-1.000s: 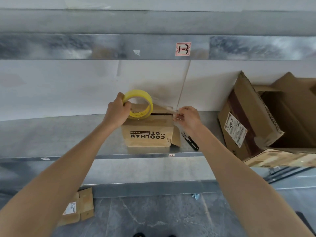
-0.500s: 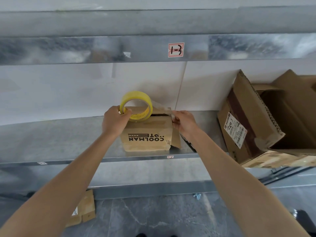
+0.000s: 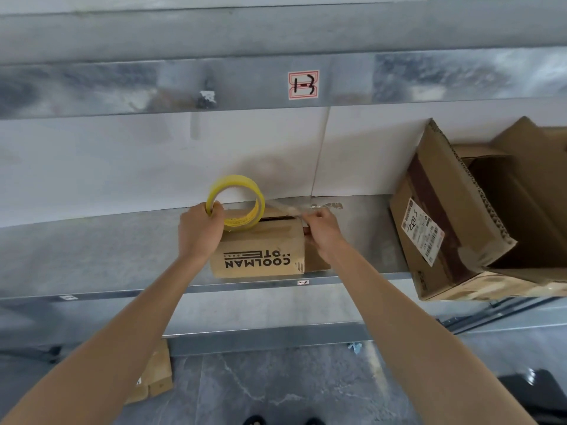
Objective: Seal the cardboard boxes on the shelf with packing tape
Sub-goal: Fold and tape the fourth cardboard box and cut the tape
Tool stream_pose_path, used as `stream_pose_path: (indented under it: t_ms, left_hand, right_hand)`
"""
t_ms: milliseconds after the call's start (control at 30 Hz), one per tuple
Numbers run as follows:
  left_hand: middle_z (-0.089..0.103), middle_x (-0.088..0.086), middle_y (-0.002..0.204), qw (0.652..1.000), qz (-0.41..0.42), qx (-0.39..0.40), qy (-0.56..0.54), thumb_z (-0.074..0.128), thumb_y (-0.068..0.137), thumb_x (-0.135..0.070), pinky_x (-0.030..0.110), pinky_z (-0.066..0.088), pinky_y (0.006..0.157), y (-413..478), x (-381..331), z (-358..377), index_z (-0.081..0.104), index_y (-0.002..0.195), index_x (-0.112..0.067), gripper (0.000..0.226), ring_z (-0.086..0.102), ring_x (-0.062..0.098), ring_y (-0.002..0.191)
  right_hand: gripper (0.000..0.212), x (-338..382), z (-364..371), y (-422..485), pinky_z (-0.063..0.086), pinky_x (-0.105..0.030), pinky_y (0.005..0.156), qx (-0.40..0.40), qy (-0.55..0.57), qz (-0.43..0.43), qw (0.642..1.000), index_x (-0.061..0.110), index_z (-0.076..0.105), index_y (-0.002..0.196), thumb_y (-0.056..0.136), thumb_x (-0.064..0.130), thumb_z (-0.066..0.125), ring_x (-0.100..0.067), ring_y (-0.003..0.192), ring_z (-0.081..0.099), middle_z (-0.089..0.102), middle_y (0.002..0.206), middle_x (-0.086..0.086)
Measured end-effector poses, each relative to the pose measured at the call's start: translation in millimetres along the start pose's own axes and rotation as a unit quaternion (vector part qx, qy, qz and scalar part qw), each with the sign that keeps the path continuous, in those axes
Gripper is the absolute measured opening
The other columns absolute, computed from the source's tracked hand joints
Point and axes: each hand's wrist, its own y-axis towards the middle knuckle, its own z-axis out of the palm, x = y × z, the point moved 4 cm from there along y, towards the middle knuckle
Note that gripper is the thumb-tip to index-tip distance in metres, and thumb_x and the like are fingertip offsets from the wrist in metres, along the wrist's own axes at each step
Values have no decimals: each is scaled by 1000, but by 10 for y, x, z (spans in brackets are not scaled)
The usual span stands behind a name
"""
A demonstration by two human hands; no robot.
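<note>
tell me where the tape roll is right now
In the head view, the yellow packing tape roll stands upright at the left end of the COOLMAN box, centre of the metal shelf, gripped by the left hand.

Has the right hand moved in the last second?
Yes. The right hand has come left and down onto the right end of the box, pinching the tape strip.

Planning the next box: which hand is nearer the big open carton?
Right. The right hand pinches tape at the small box's right edge, left of the carton; the left hand grips the roll farther left.
</note>
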Motion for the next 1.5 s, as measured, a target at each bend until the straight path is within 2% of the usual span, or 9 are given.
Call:
stream_pose_path:
  t_ms: [200,500,600,700,867,1000,1200,1367,1500]
  left_hand:
    - [51,3,62,998,4,-55,-2,39,98,-32,33,33,58,-202,123,65,53,69,-8,40,49,27,65]
    - [48,10,69,997,30,-77,-6,45,98,-23,32,28,59,-402,197,71,46,68,-6,35,44,27,64]
    - [48,10,70,997,31,-76,-8,45,98,-22,31,28,59,-424,181,76,48,70,-5,33,43,26,65]
    - [50,12,73,996,24,-80,-13,45,98,-22,33,30,60,-439,176,62,52,73,-1,34,44,27,67]
    - [49,9,75,996,18,-82,-18,43,98,-24,32,30,61,-452,167,72,49,74,-6,31,44,25,68]
    - [49,8,79,997,6,-78,-22,43,98,-27,33,30,61,-458,182,92,47,77,-9,28,44,25,68]
    - [49,2,97,998,-59,21,-26,47,92,-35,34,36,70,-320,189,147,52,84,-22,16,47,21,76]
    - [61,1,76,984,14,47,-170,51,88,-6,23,37,62,-73,153,-90,59,83,-9,10,55,20,75]
    - [53,5,65,990,97,38,-95,49,79,8,25,31,54,71,299,-379,52,78,-7,15,48,24,65]
  right_hand:
    - [16,-156,-12,-59,50,-31,64,-2,-3,8,1000,16,43,82,92,11,54,-21,76,55,55,81,-7]
    - [18,-270,-91,-199,53,-46,87,-42,-121,-29,991,19,40,80,95,19,52,-23,82,55,55,89,-9]
    - [11,-269,-68,-261,53,-46,85,-44,-144,-35,988,16,43,95,97,26,48,-28,93,59,59,104,-14]
    - [39,-261,-90,-317,45,-32,80,-52,-186,-29,981,14,32,129,97,29,50,-28,108,54,48,130,-13]
    - [51,0,-119,-446,44,-36,96,-99,-287,-182,935,14,33,139,90,6,46,-23,117,45,35,139,-8]
    - [64,236,354,-503,28,-39,111,47,-412,-302,858,15,34,142,84,26,60,-23,134,33,37,145,-5]
    - [99,-5,660,-452,5,-45,115,65,-553,-283,781,21,26,144,69,81,47,-18,143,14,30,149,4]
    - [112,-128,655,-431,-5,-45,115,38,-635,-289,715,16,9,151,67,88,24,-18,146,-1,8,160,0]
    - [110,-141,666,-416,-7,-45,115,44,-658,-273,700,15,4,152,70,87,17,-19,146,-6,1,160,0]
